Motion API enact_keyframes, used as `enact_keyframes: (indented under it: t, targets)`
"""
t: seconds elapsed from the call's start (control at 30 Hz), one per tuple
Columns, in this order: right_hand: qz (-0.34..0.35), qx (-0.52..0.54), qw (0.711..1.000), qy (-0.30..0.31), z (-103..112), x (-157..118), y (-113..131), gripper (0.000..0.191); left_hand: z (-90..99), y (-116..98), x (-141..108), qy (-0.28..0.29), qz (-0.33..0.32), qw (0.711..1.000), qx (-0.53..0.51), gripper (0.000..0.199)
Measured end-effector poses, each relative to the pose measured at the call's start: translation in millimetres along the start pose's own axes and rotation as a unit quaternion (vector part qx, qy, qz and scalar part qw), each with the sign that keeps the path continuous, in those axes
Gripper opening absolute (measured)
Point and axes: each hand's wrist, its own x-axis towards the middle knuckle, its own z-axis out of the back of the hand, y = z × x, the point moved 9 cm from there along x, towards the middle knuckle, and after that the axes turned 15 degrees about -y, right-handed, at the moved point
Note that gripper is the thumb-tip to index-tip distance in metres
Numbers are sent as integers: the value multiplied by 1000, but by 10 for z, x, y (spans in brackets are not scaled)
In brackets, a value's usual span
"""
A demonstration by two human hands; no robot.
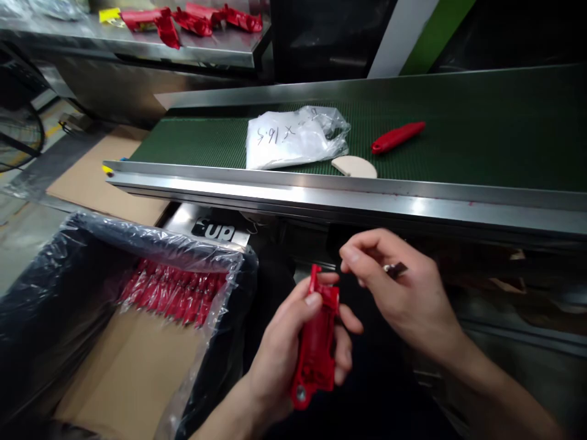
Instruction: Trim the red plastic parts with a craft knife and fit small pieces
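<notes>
My left hand (pixel 288 336) is wrapped round a red plastic housing (pixel 318 342), its hollow side turned up, with the thumb near its upper end. A round metal insert shows at the housing's lower end. My right hand (pixel 398 287) is held just to the right of the housing, apart from it, with the fingers curled and the tips pinched. Out of that hand pokes the end of a small dark-and-metal tool (pixel 395 269); the rest of it is hidden by the fingers. On the belt beyond lies another red plastic part (pixel 398 137).
A green conveyor belt (pixel 481 134) with a metal edge rail runs across. It carries a marked plastic bag (pixel 293 137) and a beige curved piece (pixel 355 166). At lower left, a plastic-lined bin (pixel 87 229) holds rows of red parts (pixel 174 290). More red housings (pixel 195 23) lie on a metal table.
</notes>
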Motion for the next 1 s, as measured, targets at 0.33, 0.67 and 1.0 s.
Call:
enact_keyframes:
  t: [0.33, 0.67, 1.0]
  targets:
    - [223, -55, 957, 176, -388, -665, 415, 37, 411, -676, 158, -113, -108, 980, -122, 34]
    - [313, -93, 928, 177, -663, -791, 524, 38, 482, -807, 158, -108, -122, 976, -145, 33]
    - [324, -88, 926, 171, -782, -779, 491, 39, 609, -814, 178, -140, -114, 973, -145, 32]
